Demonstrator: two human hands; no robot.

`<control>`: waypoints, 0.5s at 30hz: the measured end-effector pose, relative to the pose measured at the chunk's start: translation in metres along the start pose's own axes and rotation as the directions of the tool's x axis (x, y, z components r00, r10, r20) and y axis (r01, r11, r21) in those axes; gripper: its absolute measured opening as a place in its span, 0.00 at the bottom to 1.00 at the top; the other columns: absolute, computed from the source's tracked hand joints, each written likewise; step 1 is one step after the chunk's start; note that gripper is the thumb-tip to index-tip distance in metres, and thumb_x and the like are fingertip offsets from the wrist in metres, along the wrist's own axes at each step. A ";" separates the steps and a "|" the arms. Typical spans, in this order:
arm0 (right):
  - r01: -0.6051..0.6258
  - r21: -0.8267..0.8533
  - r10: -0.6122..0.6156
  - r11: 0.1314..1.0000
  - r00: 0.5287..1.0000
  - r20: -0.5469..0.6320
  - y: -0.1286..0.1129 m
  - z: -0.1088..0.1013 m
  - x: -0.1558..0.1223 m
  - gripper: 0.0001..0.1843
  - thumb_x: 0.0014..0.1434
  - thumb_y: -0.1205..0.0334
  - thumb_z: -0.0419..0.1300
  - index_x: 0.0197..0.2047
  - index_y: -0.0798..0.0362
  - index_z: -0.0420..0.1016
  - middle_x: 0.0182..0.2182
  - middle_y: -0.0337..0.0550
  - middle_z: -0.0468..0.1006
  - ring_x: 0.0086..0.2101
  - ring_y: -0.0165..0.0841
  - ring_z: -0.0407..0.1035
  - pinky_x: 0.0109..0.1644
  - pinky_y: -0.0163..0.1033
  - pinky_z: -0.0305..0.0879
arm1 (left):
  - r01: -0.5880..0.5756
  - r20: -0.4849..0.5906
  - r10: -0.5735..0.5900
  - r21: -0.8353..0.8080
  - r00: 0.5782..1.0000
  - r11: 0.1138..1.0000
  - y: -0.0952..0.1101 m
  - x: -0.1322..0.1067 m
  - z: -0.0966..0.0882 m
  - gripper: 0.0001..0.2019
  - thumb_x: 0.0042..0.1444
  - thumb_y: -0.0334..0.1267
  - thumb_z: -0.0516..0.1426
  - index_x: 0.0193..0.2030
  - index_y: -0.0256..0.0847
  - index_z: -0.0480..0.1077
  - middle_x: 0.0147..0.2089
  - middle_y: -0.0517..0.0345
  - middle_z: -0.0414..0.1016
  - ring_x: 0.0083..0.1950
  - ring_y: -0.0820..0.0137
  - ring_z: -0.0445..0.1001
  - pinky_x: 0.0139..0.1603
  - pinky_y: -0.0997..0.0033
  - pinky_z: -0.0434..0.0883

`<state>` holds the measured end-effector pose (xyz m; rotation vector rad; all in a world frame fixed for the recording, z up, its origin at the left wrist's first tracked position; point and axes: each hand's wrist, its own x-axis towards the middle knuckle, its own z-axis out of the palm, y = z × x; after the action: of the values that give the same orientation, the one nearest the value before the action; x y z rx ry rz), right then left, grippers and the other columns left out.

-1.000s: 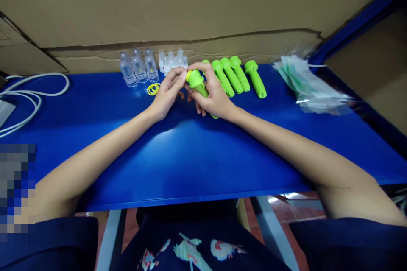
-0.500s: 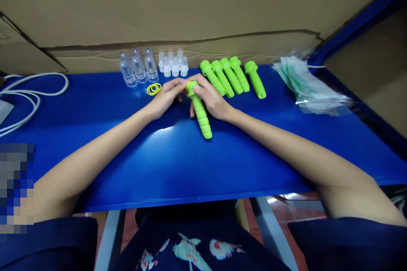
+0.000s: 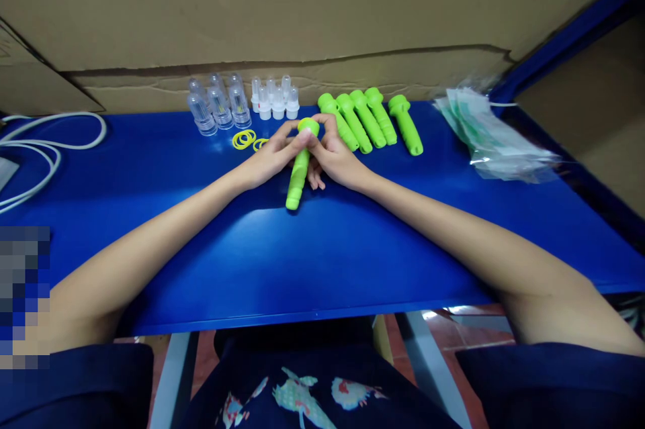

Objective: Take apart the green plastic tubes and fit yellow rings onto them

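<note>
Both left hand (image 3: pixel 272 158) and right hand (image 3: pixel 340 159) have fingers curled closed around the neck of a grooved green handle (image 3: pixel 297 182) at mid-frame; thumbs partly cover its collar, and several fingers are hidden behind. Its tail slants down-left. Beside them lie yellow rings (image 3: pixel 244 139), one partly masked. Smooth, domed clear tubes (image 3: pixel 238 105) overlap at upper left; a glossy, crinkled bag (image 3: pixel 496 139) blurs at right on the blue bench (image 3: pixel 312 268).
</note>
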<state>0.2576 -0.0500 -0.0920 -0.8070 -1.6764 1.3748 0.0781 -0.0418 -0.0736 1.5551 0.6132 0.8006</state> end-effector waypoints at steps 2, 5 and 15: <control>0.001 0.013 -0.001 1.000 1.000 -0.001 -0.002 0.001 0.000 0.40 0.60 0.21 0.61 0.51 0.42 0.48 0.16 0.19 0.68 0.12 0.34 0.68 0.13 0.34 0.61 | -0.014 0.013 0.014 0.035 1.000 0.999 0.002 -0.002 0.001 0.47 0.49 0.70 0.70 0.66 0.42 0.63 0.46 0.53 0.82 0.41 0.60 0.87 0.44 0.62 0.83; 0.010 0.018 -0.010 1.000 1.000 -0.019 -0.004 0.003 -0.001 0.42 0.58 0.19 0.61 0.52 0.42 0.48 0.16 0.19 0.68 0.12 0.33 0.67 0.12 0.35 0.60 | -0.014 -0.001 0.014 0.068 1.000 0.998 0.003 -0.003 0.002 0.44 0.50 0.56 0.75 0.67 0.42 0.62 0.49 0.51 0.82 0.41 0.61 0.86 0.43 0.63 0.83; 0.167 -0.264 -0.225 0.950 0.952 -0.208 0.002 -0.018 0.004 0.38 0.59 0.22 0.63 0.51 0.48 0.70 0.31 0.34 0.69 0.21 0.24 0.61 0.22 0.33 0.61 | 0.066 -0.172 -0.054 0.065 0.984 0.996 0.001 -0.002 -0.001 0.31 0.58 0.36 0.67 0.66 0.41 0.61 0.55 0.47 0.78 0.36 0.69 0.83 0.32 0.70 0.80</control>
<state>0.2714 -0.0376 -0.0911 -0.8764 -1.7045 0.9094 0.0758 -0.0429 -0.0727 1.5348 0.8169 0.8799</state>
